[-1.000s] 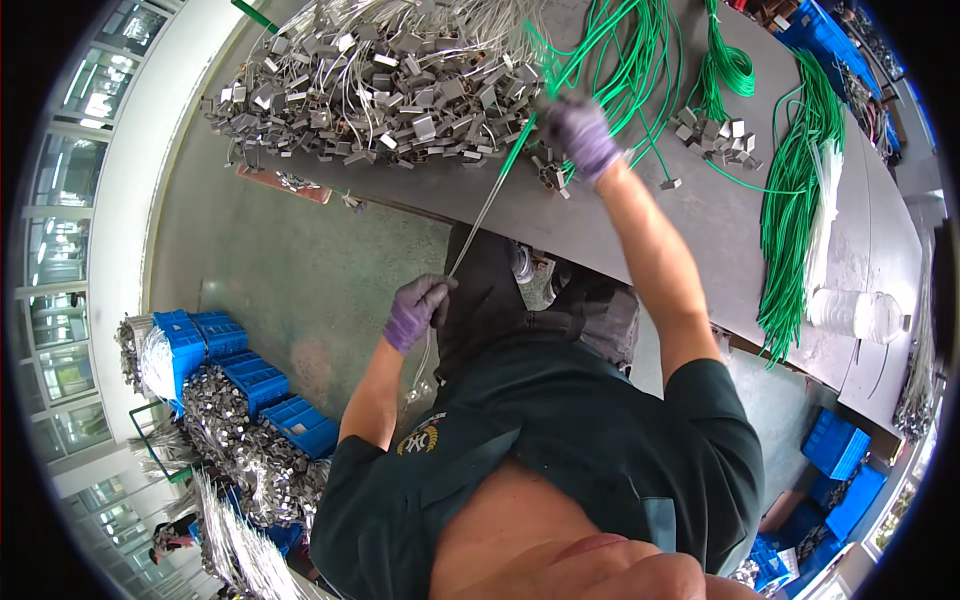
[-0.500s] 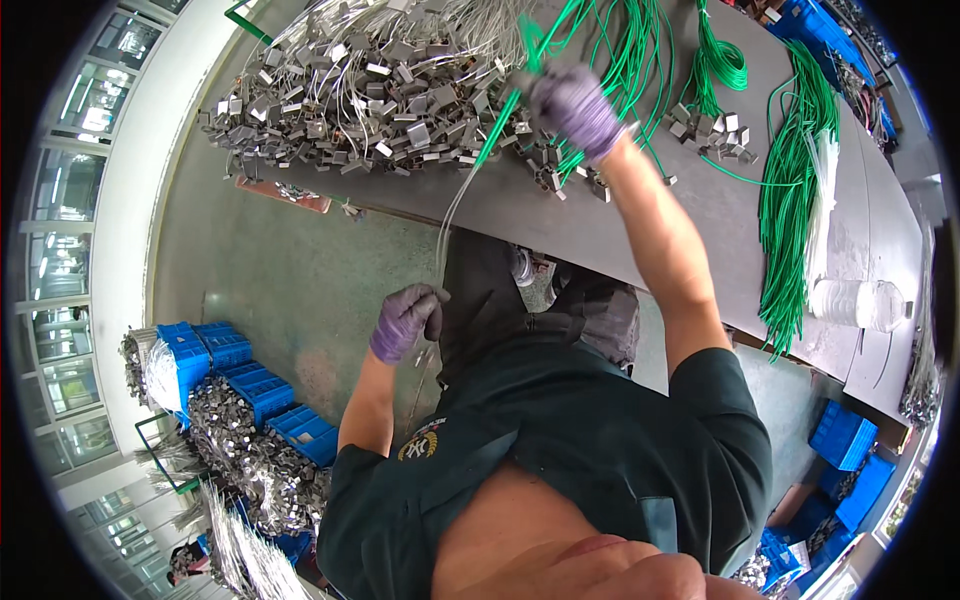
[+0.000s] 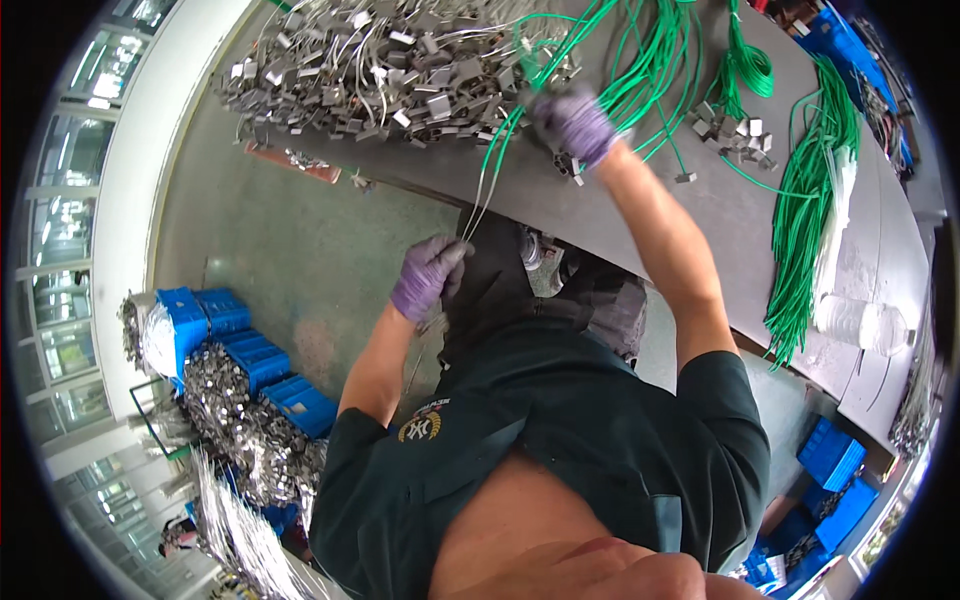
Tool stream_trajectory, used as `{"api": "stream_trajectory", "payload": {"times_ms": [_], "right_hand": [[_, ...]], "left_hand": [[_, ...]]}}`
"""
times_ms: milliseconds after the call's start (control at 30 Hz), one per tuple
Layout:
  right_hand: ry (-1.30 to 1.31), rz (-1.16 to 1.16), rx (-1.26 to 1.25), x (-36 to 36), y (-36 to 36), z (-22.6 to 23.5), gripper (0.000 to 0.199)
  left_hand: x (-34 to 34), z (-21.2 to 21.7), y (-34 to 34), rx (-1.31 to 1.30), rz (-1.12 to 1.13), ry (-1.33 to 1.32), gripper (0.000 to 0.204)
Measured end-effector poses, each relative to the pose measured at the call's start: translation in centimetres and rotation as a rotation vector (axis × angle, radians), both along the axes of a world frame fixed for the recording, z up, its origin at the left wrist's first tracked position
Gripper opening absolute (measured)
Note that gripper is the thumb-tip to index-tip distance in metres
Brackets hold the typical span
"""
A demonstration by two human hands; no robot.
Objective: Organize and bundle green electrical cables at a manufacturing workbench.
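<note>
Right hand [image 3: 575, 125], at twelve o'clock on the grey surface [image 3: 740, 230], seemingly clamps a thin green wire [image 3: 490, 175]; left hand [image 3: 428, 277] pinches its lower end. Neighbouring metal-tagged wires [image 3: 380, 70] could snag and drag off.

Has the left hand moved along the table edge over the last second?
Hardly: the left hand stays below the table edge, pinching the wire strand; only the camera shifted.

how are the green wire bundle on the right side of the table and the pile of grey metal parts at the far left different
The green wire bundle is bright green and lies in long, roughly parallel strands; the pile of grey metal parts is dull silver and a jumbled heap of small blocky pieces with thin wires. The bundle is narrow and stretched out; the pile spreads wide. Both rest on the grey table.
</note>
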State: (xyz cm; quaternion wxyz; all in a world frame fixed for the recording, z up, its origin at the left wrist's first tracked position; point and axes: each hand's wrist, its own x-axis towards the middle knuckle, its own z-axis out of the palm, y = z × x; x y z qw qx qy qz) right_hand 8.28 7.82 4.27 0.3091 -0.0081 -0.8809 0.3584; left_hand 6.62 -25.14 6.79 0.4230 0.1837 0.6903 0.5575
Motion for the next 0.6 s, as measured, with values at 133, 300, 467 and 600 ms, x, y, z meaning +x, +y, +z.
{"api": "stream_trajectory", "payload": {"times_ms": [133, 300, 467, 600], "right_hand": [[-0.085, 0.063, -0.860, 1.5, 0.9, 14.3, 0.014], [-0.227, -0.098, -1.030, 0.4, 6.5, 5.9, 0.015], [-0.390, -0.118, -1.285, 1.6, 1.0, 1.7, 0.017], [-0.326, -0.062, -1.299, 2.4, -1.2, 1.6, 0.016]], "left_hand": [[-0.3, 0.3, 0.5, 0.361, -0.165, -0.081, 0.024], [0.7, -1.2, 2.3, 0.336, -0.056, -0.210, 0.020], [1.4, -3.8, 2.2, 0.093, 0.114, -0.226, 0.015], [1.5, -3.9, 2.9, 0.003, 0.133, -0.162, 0.016]]}}
